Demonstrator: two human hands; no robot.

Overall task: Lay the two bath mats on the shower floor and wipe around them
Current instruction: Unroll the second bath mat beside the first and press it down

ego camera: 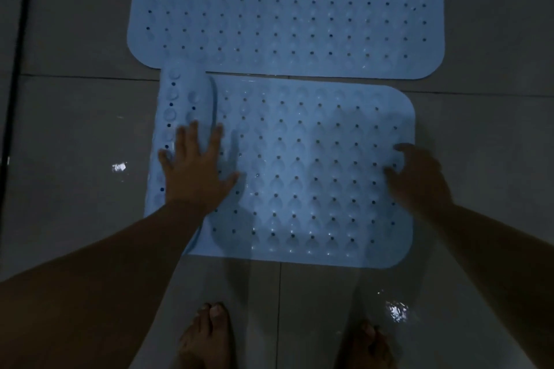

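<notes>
Blue near mat [314, 174] lies on tiled shower floor [75, 135], just beside far mat [284, 9], w/ left edge folded over. Left hand [196, 171] open, pressing fold; right hand [419, 180] open, flat on mat. Next: unfold edge, then wipe.

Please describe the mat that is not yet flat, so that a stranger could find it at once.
Two blue mats lie on the grey tiled floor. Take the near mat, just ahead of the bare feet, under the left hand and right hand. Unlike the flat far mat, its left edge is folded over, suction cups showing.
</notes>
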